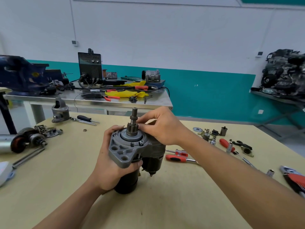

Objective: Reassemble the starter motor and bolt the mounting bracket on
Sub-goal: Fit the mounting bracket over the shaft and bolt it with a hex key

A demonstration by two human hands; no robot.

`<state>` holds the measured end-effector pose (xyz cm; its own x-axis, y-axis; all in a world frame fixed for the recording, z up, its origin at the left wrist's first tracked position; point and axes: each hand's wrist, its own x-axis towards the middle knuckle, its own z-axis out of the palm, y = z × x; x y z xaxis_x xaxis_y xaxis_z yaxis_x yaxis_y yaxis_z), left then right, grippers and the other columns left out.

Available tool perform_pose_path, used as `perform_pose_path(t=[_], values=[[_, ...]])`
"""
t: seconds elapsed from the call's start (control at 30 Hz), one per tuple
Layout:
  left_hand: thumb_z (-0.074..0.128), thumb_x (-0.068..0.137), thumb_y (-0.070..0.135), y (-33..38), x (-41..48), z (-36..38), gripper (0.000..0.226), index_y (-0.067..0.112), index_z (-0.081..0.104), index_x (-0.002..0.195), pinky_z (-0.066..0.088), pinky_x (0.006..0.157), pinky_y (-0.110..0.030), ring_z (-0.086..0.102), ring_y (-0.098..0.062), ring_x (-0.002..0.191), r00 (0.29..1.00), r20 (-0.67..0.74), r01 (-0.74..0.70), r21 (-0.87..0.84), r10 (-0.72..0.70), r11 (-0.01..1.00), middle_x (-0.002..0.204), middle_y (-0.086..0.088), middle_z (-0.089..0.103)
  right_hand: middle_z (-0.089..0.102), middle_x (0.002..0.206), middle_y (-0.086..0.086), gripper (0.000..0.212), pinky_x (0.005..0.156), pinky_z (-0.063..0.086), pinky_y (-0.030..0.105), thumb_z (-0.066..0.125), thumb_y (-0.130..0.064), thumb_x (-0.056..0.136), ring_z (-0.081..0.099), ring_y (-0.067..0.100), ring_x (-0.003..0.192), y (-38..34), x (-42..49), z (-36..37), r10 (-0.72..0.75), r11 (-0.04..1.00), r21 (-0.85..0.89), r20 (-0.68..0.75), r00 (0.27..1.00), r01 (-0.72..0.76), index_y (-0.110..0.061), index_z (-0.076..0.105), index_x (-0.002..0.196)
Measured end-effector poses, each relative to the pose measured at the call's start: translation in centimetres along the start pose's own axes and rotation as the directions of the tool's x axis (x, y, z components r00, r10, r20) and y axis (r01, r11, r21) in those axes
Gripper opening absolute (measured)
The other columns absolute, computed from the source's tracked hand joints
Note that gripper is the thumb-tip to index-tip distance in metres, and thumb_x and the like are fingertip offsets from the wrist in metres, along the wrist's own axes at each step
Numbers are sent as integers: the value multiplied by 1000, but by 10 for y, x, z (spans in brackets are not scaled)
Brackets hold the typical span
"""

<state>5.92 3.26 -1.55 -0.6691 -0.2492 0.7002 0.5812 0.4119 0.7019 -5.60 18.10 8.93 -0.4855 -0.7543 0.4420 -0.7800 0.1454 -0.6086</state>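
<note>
Holding the starter motor (130, 147) upright over the middle of the bench (66, 179), our left hand (109, 169) grips its side. Our right hand (162, 128) pinches a small part, hidden from us, beside the gear (132, 128) on top. We think it must sit down flat before we bolt.

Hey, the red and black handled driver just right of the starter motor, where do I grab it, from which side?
Grip the red and black handled driver by its thick handle, from above, fingers across its width. It lies flat on the table beside the starter motor, thin metal shaft pointing right, so the handle is likely the only part that fills a hand.
</note>
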Motion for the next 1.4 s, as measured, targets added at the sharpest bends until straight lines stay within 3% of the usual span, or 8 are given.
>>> perform_pose_path(t=[0.23,0.43,0.57,0.67,0.93,1.17,1.3,1.4], values=[[89,56,16,1,0,-1,91,28,38,130,50,97,-19,61,-17,124,999,-5,34,-83,-35,996,128,7,61,54,145,-8,33,108,37,26,44,-17,105,45,6,129,5,-8,-9,99,994,15,267,959,-107,-27,66,129],[92,53,6,-1,0,-1,97,29,38,130,51,95,-18,61,-17,124,999,7,37,-68,-37,997,128,6,61,65,121,-17,40,100,48,35,36,-28,109,57,10,120,6,-13,-13,194,949,179,320,927,-260,-55,65,101],[91,52,15,0,0,-3,95,25,38,130,51,97,-19,61,-20,124,999,-5,53,-108,-54,993,127,-1,61,77,99,-11,32,75,55,19,47,-36,105,71,6,95,1,-13,0,240,897,327,208,948,-299,-43,76,94],[91,51,2,-1,1,-4,97,23,38,129,50,95,-15,62,-13,121,998,0,58,-104,-59,993,125,-1,61,79,93,7,20,63,59,26,68,-30,95,75,17,78,1,-5,13,385,740,523,188,904,-424,-22,82,82],[85,55,1,3,6,-13,91,18,38,131,52,97,-23,63,-16,120,994,1,108,-146,-109,983,128,-7,63,79,89,10,10,62,62,37,71,-14,88,77,26,75,-13,10,28,568,566,597,219,794,-569,-18,76,95],[90,52,4,6,12,-25,92,37,44,124,53,92,-19,66,-14,117,990,-134,21,-83,-32,996,123,2,67,77,83,1,26,71,55,37,60,-39,97,71,19,85,1,29,23,586,578,662,71,807,-477,-15,71,97],[90,54,18,-1,19,-45,85,40,44,123,55,90,-20,65,-11,117,921,-381,7,-203,-85,979,122,6,66,74,100,0,15,70,46,25,60,-16,98,65,16,92,36,10,25,515,843,291,-194,835,-453,-16,72,107],[91,55,18,-10,21,-65,85,33,43,125,55,93,-24,65,-14,117,872,-483,-10,-190,-85,982,124,0,63,69,114,-3,26,85,50,27,68,-18,93,62,14,97,45,-25,51,221,971,-130,156,963,-202,-18,72,119]])
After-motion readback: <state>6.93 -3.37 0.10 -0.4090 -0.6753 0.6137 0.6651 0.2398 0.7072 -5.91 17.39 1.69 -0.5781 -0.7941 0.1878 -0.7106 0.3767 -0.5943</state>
